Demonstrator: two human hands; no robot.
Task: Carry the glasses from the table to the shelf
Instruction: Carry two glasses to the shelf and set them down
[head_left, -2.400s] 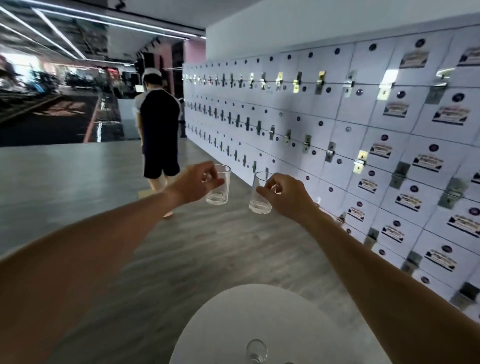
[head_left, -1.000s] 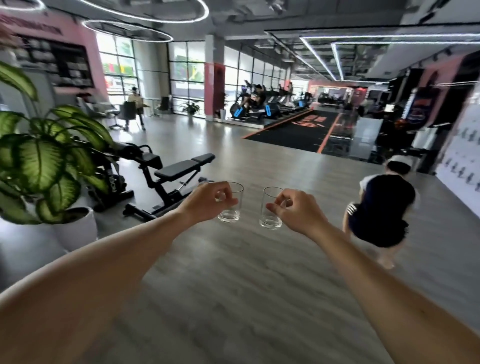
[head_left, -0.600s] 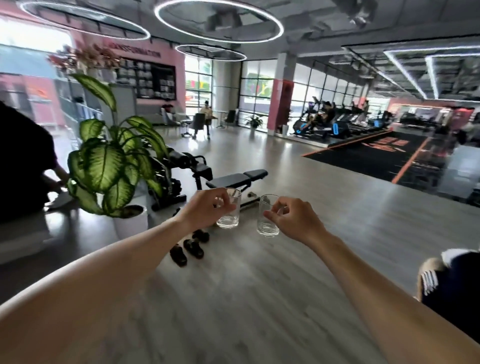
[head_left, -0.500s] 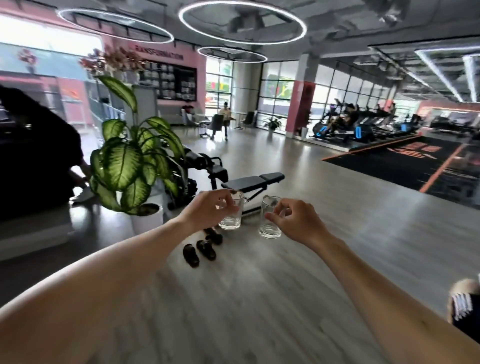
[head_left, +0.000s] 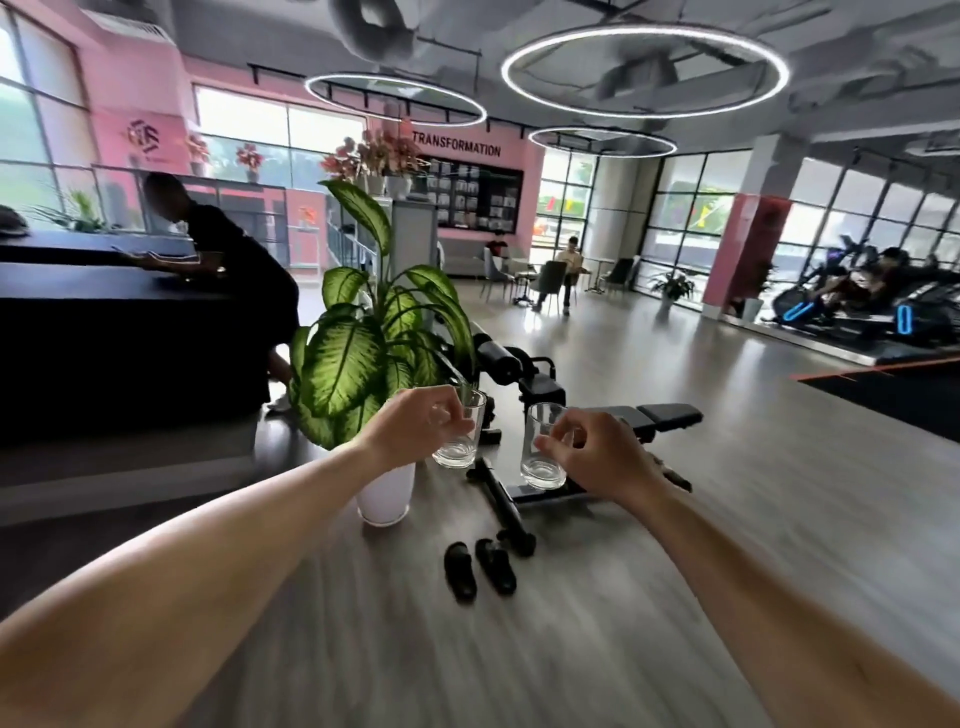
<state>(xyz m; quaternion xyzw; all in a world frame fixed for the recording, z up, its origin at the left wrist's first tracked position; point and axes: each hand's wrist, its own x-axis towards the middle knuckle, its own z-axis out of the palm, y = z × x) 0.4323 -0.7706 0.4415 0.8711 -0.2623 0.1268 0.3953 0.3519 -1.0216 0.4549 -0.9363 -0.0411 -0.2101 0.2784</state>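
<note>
Item 1: left hand (head_left: 415, 428), your grip clenched round a clear glass (head_left: 461, 434), thumb and fingers pinching near the rim, the thick base hanging below the grip. Upright, empty as far as can be told.

Item 2: right hand (head_left: 605, 454), grip grasping a second glass (head_left: 544, 447) the same way, pinched high, base hanging clear. The two glasses ride side by side, apart, out at arm's length.

Item 3: shelf, not in view. Neither glass is delivered; you are mid-carry over open floor.

Item 4: hazards below and beyond the grips. A potted plant (head_left: 382, 364) in a white pot stands under your left grip; a workout bench (head_left: 587, 431) and a pair of black slippers (head_left: 478, 566) lie under the right.

Risks, as judged: a pinch at the rim is a weak hold, and a jolt could slip a glass. The slippers or the workout bench's legs could trip you. Hands drifting inward could knock glass on glass.
</note>
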